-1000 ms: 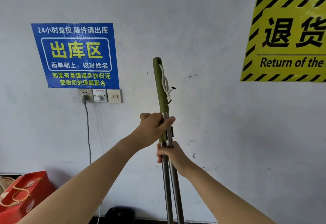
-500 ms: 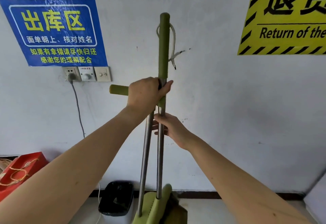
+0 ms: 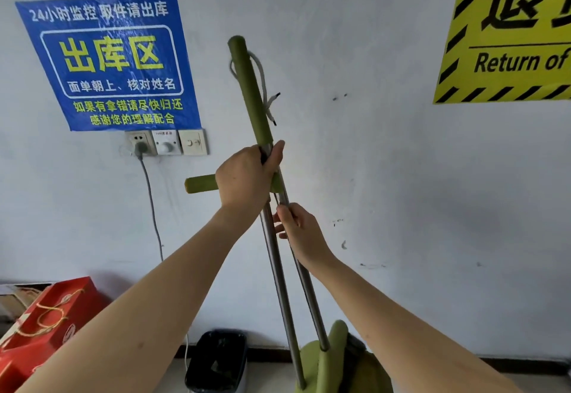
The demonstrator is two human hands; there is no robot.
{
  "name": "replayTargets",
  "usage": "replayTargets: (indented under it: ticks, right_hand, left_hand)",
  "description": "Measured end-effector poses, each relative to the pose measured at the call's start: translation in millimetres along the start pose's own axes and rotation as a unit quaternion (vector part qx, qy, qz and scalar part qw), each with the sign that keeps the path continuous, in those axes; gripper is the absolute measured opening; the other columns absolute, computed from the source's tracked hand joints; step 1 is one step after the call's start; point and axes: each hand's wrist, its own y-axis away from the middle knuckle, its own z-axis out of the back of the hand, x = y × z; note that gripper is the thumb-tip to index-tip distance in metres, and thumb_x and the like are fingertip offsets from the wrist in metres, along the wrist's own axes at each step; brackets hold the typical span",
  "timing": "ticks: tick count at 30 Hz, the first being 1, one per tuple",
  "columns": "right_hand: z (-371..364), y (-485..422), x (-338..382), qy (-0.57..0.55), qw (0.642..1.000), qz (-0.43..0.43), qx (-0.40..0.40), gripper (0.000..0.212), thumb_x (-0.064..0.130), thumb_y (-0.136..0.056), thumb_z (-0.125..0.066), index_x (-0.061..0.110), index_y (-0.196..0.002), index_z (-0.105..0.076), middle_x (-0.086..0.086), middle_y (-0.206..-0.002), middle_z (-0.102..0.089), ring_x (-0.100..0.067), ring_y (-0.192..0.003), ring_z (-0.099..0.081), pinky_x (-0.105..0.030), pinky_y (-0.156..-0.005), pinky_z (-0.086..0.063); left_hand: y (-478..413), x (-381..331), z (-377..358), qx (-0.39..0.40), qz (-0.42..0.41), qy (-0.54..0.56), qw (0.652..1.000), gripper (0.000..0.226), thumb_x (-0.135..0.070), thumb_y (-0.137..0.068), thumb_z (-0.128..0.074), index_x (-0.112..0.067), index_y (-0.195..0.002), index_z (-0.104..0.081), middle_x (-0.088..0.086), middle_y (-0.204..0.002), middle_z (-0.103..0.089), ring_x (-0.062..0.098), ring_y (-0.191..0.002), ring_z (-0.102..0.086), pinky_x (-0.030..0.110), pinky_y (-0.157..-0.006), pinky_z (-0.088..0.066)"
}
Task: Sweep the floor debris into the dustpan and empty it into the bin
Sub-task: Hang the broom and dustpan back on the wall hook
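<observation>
The left hand [image 3: 244, 176] is wrapped tightly around two handles at once: the thumb lies along the broom handle [image 3: 251, 89], just under its green grip, and the fingers hide the joint where the dustpan handle [image 3: 279, 284] meets its short green crossbar [image 3: 200, 184], which sticks out to that hand's left. A white cord [image 3: 262, 83] is looped around the green grip above the hand.

Just below and slightly right, the right hand [image 3: 298, 232] pinches the broom's metal pole between thumb and fingers, the other fingers loosely curled. The two metal poles part as they run down from the hands, the dustpan pole on the left and the broom pole on the right.

Far below both hands, the poles end in the green dustpan [image 3: 312, 361] and broom head [image 3: 355, 352], standing together on the floor by the wall. To their left, below the left forearm, sits a small bin [image 3: 217, 361] with a black liner. A red gift bag [image 3: 46, 315] lies further left.
</observation>
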Motion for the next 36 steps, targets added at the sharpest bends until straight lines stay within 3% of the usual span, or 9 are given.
replayTargets:
  ticks: [6, 10, 13, 17, 21, 25, 29, 33, 36]
  right_hand:
    - [38, -15, 21, 0.101, 0.987, -0.019, 0.122, 0.038, 0.050, -0.095, -0.045, 0.021, -0.111, -0.063, 0.010, -0.101, -0.072, -0.004, -0.088, -0.071, -0.032, -0.087, -0.054]
    - [70, -40, 65, 0.040, 0.999, 0.010, 0.036, 0.034, 0.041, -0.103, -0.041, 0.023, -0.128, -0.054, 0.004, -0.113, -0.068, -0.016, -0.098, -0.068, -0.042, -0.092, -0.054]
    - [83, -60, 97, 0.006, 0.999, 0.043, 0.010, 0.038, 0.045, -0.102, -0.040, 0.032, -0.137, -0.044, 0.004, -0.125, -0.063, -0.015, -0.104, -0.066, -0.036, -0.089, -0.056]
    - [82, -77, 118, -0.023, 0.997, 0.046, 0.064, 0.027, 0.040, -0.100, -0.047, 0.024, -0.118, -0.061, 0.001, -0.113, -0.071, -0.019, -0.101, -0.069, -0.027, -0.078, -0.058]
    - [76, -86, 113, -0.011, 0.997, 0.074, -0.017, 0.022, 0.022, -0.097, -0.055, 0.017, -0.087, -0.073, -0.002, -0.083, -0.076, -0.025, -0.083, -0.074, -0.034, -0.076, -0.061]
    - [89, -106, 127, -0.085, 0.987, 0.052, -0.123, 0.016, 0.018, -0.097, -0.053, 0.012, -0.089, -0.065, -0.003, -0.079, -0.071, -0.021, -0.076, -0.070, -0.035, -0.070, -0.060]
    - [114, -130, 159, -0.182, 0.972, 0.060, -0.133, 0.015, 0.006, -0.094, -0.045, 0.008, -0.083, -0.054, -0.017, -0.084, -0.070, -0.028, -0.074, -0.070, -0.038, -0.065, -0.059]
    - [122, -151, 170, -0.099, 0.987, 0.006, -0.124, 0.011, 0.003, -0.084, -0.041, 0.007, -0.077, -0.048, -0.013, -0.060, -0.063, -0.032, -0.061, -0.068, -0.042, -0.063, -0.059]
    - [120, -167, 164, -0.027, 0.988, 0.013, -0.154, 0.013, 0.003, -0.084, -0.043, 0.007, -0.072, -0.046, -0.009, -0.057, -0.057, -0.026, -0.050, -0.062, -0.041, -0.058, -0.059]
  left_hand:
    - [-3, 3, -13, 0.041, 0.032, 0.032, 0.998, 0.056, -0.065, -0.092, -0.030, -0.025, -0.057, -0.045, -0.008, -0.049, -0.050, 0.005, -0.043, -0.046, 0.023, -0.042, -0.024]
    - [-8, -11, -21, 0.052, 0.018, 0.046, 0.997, 0.059, -0.066, -0.091, -0.030, -0.019, -0.061, -0.052, -0.005, -0.051, -0.054, 0.012, -0.047, -0.052, 0.026, -0.043, -0.033]
    - [-5, -22, -29, 0.072, 0.000, 0.060, 0.996, 0.060, -0.066, -0.091, -0.031, -0.018, -0.065, -0.056, -0.004, -0.053, -0.057, 0.013, -0.049, -0.056, 0.028, -0.049, -0.045]
    - [-2, -28, -37, 0.101, -0.029, 0.086, 0.991, 0.051, -0.064, -0.091, -0.036, -0.026, -0.060, -0.048, -0.007, -0.053, -0.057, 0.012, -0.049, -0.056, 0.026, -0.049, -0.044]
    - [-2, -27, -48, 0.126, -0.049, 0.084, 0.987, 0.051, -0.068, -0.088, -0.037, -0.027, -0.059, -0.045, -0.007, -0.055, -0.058, 0.011, -0.051, -0.057, 0.028, -0.050, -0.046]
    - [-7, -20, -56, 0.227, -0.048, 0.120, 0.965, 0.050, -0.073, -0.082, -0.043, -0.028, -0.062, -0.049, -0.010, -0.053, -0.057, 0.005, -0.049, -0.056, 0.022, -0.048, -0.041]
    - [-2, 2, -71, 0.283, -0.071, 0.099, 0.951, 0.050, -0.073, -0.080, -0.044, -0.028, -0.058, -0.049, -0.015, -0.050, -0.056, 0.001, -0.048, -0.054, 0.018, -0.047, -0.035]
    - [0, 12, -93, 0.345, -0.089, 0.106, 0.928, 0.047, -0.070, -0.081, -0.045, -0.028, -0.060, -0.050, -0.014, -0.063, -0.066, 0.003, -0.055, -0.057, 0.020, -0.055, -0.045]
    - [-3, 19, -113, 0.374, -0.131, 0.086, 0.914, 0.050, -0.070, -0.081, -0.045, -0.027, -0.056, -0.043, -0.011, -0.054, -0.054, 0.004, -0.049, -0.048, 0.019, -0.051, -0.038]
